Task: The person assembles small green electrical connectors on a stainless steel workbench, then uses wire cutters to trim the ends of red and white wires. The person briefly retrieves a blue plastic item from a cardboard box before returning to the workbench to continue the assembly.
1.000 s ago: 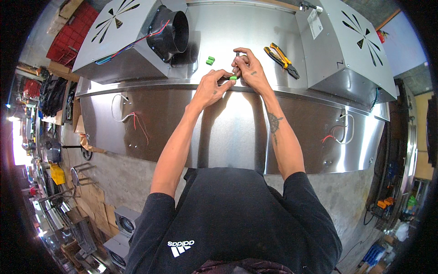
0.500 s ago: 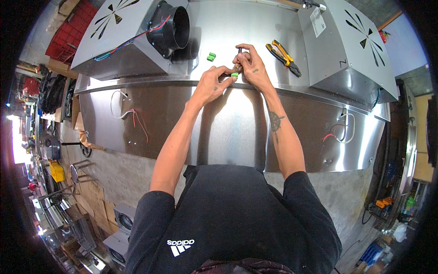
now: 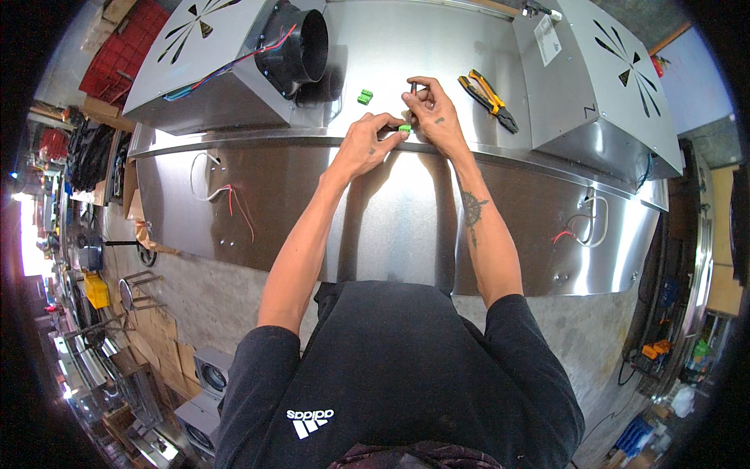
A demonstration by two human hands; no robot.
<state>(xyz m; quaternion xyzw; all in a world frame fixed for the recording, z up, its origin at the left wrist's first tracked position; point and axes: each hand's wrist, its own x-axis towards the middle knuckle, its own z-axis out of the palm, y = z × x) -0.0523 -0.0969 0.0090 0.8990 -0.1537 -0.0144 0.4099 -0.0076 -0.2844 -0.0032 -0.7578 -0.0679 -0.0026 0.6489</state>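
My left hand pinches a small green terminal block between thumb and fingertips, just above the front edge of the steel surface. Upright over that block, a small dark-handled screwdriver is gripped in my right hand; its tip is hidden by the fingers. Beyond my left hand another green terminal block lies on the metal. To the right of my right hand rests a pair of yellow-and-black pliers, handles slightly apart.
Two grey metal boxes stand on the steel surface: the left box has a round black duct collar, the right box has a slotted side. Loose wires poke through the brown-reflecting front panel on both sides.
My right hand has turned slightly, its fingers shifting on the screwdriver handle. The left hand keeps its pinch on the terminal block. The whole view has shifted a little.
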